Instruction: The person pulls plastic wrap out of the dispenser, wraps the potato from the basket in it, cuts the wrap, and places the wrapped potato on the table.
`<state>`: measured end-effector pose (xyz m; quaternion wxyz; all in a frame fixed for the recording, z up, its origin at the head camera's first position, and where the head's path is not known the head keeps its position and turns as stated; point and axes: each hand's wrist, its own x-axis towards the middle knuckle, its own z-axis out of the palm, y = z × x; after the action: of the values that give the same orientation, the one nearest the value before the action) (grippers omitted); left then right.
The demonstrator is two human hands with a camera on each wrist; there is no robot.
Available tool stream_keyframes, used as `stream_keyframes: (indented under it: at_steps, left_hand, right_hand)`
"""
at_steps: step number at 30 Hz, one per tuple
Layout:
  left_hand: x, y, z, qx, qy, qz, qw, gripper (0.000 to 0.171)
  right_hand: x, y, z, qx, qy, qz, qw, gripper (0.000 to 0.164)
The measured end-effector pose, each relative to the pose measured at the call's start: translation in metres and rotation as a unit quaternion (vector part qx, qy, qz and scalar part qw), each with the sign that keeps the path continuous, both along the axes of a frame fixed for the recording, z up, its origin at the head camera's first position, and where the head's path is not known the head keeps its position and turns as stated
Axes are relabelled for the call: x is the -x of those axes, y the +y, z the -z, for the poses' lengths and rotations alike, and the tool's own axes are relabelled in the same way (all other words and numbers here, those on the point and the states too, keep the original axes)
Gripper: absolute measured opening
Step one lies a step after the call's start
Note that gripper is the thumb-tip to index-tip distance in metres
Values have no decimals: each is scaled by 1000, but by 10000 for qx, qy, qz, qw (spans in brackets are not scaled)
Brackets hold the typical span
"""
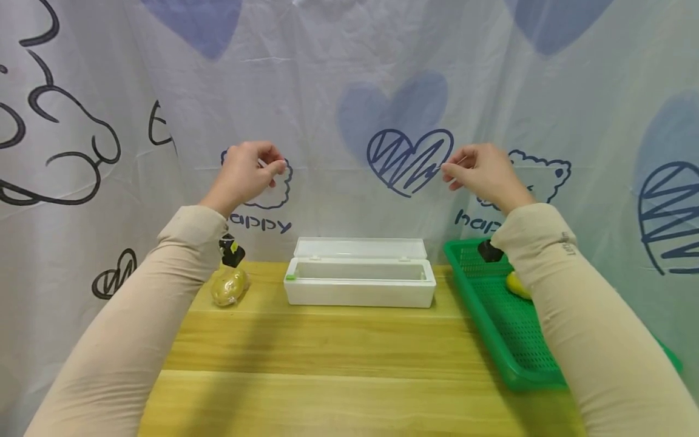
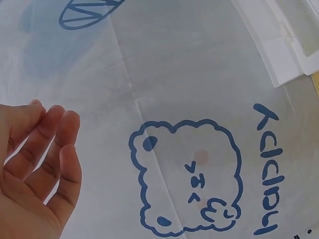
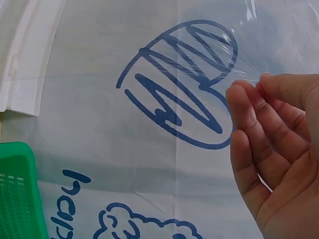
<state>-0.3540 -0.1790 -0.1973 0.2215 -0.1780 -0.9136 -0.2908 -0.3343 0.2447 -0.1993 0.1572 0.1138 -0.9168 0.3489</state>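
Note:
Both hands are raised in front of the curtain, level with each other and apart. My right hand (image 1: 483, 173) pinches a clear sheet of cling film (image 3: 251, 37) between thumb and fingertips; creases fan out from the pinch in the right wrist view. With thumb and fingertips together, my left hand (image 1: 248, 170) holds the opposite side of the film, which hardly shows there. Below and between the hands, a white cling film box (image 1: 359, 294) stands on the table with its lid (image 1: 360, 247) tipped back. A yellowish round item (image 1: 228, 286) in shiny clear wrap sits left of the box.
A green plastic basket (image 1: 480, 321) stands on the right of the wooden table (image 1: 327, 352), partly behind the right sleeve. In it lies a yellow item (image 1: 516, 285), partly hidden by that sleeve. A white curtain (image 1: 322, 121) with blue drawings hangs behind the table.

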Motion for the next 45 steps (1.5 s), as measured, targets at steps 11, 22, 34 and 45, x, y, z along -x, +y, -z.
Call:
stream_keyframes:
  at_steps: [11,22,34,45]
  left_hand:
    - [-2,6,-11,-100,248,-121,9996,19]
    - [-2,10,-22,-164,444,-81,9988,18]
    - [-6,11,-24,-117,341,-57,9993,20]
    - [-16,6,-24,-158,465,59,9988,19]
  right_hand:
    - [0,0,-10,10,212,130,9997,34]
    - [-2,4,-15,-65,427,241,9988,35]
    - [-4,5,-15,-95,563,211,9981,33]
    - [-14,7,-16,-65,586,103,9982,34]
